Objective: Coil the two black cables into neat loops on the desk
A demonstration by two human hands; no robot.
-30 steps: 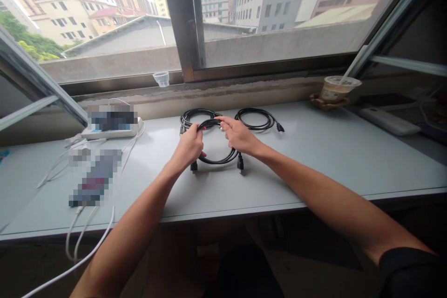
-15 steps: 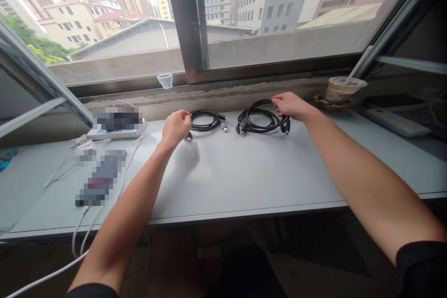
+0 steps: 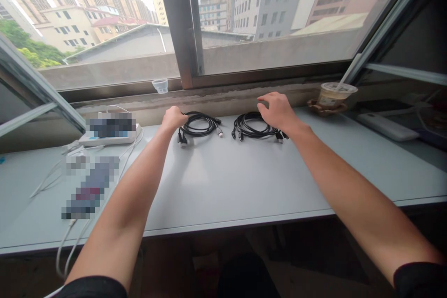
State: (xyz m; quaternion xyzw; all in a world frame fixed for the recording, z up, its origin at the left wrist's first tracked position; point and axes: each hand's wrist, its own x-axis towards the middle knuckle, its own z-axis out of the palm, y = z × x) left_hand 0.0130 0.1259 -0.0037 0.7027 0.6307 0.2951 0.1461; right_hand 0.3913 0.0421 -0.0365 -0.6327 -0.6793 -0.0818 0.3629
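Two coiled black cables lie side by side on the grey desk [image 3: 216, 195]. At the rim of the left cable [image 3: 195, 134], my left hand [image 3: 172, 118] is closed on the loop, its fingers partly hidden behind the thumb. Plug ends of that coil show below the hand and at its right side. Above the right cable [image 3: 251, 135] hovers my right hand [image 3: 277, 109], open, with thumb and index finger apart and nothing between them. That coil rests flat, its connectors sticking out at the front left and right.
A power strip [image 3: 110, 139] with white cords sits at the left, behind a blurred flat device [image 3: 92, 186]. On the window ledge stands a small clear cup [image 3: 160, 86]. A drink cup with a straw [image 3: 335, 95] stands in a cardboard holder at the back right.
My right hand has let go of the right cable, whose raised loop has dropped onto the desk. My left hand stays by the left cable. The view has shifted slightly.
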